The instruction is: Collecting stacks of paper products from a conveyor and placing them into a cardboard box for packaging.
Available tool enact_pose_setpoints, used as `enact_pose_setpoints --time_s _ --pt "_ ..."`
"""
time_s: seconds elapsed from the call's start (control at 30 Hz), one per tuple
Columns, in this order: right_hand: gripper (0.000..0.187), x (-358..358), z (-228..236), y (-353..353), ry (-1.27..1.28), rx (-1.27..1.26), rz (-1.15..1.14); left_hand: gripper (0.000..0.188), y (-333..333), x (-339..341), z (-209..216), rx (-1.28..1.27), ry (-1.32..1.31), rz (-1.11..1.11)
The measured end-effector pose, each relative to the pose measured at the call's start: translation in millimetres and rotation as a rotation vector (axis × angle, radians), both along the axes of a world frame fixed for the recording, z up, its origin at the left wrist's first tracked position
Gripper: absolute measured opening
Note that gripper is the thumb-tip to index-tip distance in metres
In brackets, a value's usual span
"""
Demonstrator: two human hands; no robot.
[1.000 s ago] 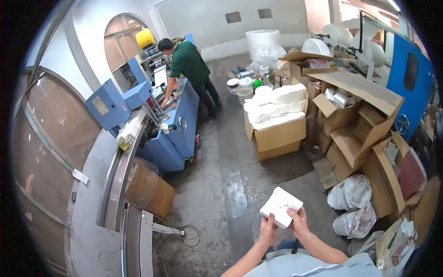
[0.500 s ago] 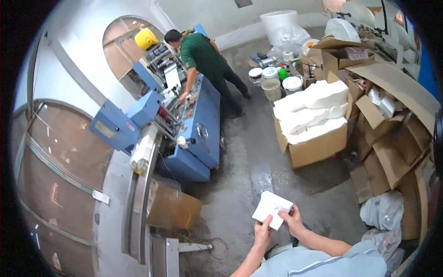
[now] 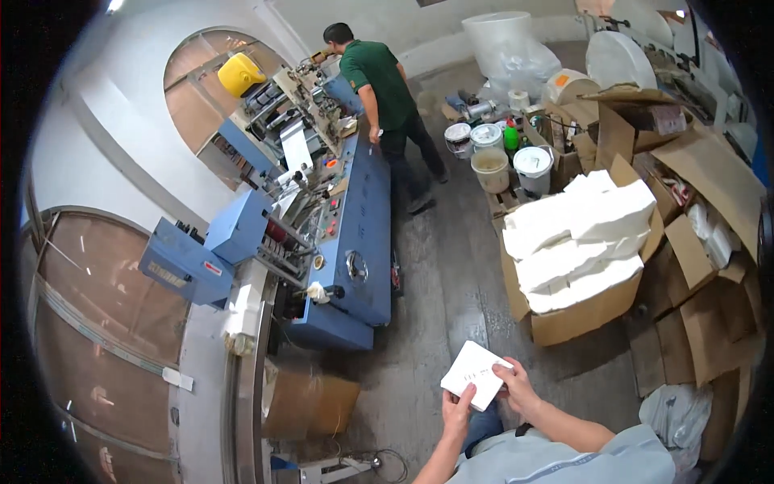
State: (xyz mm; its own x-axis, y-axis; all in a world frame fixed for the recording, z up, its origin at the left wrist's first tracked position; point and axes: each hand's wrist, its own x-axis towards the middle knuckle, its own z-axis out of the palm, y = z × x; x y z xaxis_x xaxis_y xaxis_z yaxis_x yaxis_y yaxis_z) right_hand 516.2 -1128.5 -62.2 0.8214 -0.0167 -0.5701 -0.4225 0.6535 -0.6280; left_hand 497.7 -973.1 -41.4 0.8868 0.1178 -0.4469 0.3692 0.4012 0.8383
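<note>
A flat, squarish stack of white paper [image 3: 474,373] with a small dark print on its top face is held in front of my body. My left hand [image 3: 457,410] grips its near left edge, thumb on top. On the right edge, my right hand [image 3: 516,385] is closed round the stack, thumb over the top and fingers underneath, partly hidden. Beyond my right hand stands an open cardboard box [image 3: 592,313] heaped with similar white paper stacks [image 3: 576,242].
A long blue machine [image 3: 355,234] runs along the left, with a metal conveyor rail [image 3: 248,363] at its near end. A person in a green shirt [image 3: 379,81] stands beside it. Buckets [image 3: 532,169] stand behind the box; flattened cartons [image 3: 685,298] and plastic bags [image 3: 677,423] crowd the right.
The paper stack has turned so its printed face shows, and my right thumb has shifted toward its edge. The person at the machine has straightened up and drawn an arm back.
</note>
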Motion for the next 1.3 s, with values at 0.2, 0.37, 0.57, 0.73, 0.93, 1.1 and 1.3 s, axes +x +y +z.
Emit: enact_pose_setpoints --time_s 0.2,0.37,0.57,0.73,0.93,1.1,1.3 --pt "0.076 132 -4 20 -0.018 -0.11 -0.028 0.062 22 129 -12 -0.174 0.028 -0.101" --pt "0.072 242 9 43 -0.101 -0.24 -0.09 0.065 46 252 2 -0.185 0.014 -0.21" --pt "0.069 360 30 72 -0.142 -0.257 -0.181 0.076 69 373 10 -0.172 -0.05 -0.202" --pt "0.066 450 27 91 -0.079 -0.274 -0.131 0.075 91 462 -1 -0.189 -0.028 -0.193" --pt "0.061 578 18 108 -0.102 -0.131 0.023 0.073 130 560 -34 -0.246 0.05 -0.16" --pt "0.061 696 -1 110 -0.117 0.252 0.317 0.114 169 656 -7 -0.457 0.094 -0.004" --pt "0.058 810 -4 120 -0.05 0.239 0.746 0.109 216 717 3 -0.403 0.087 -0.013"
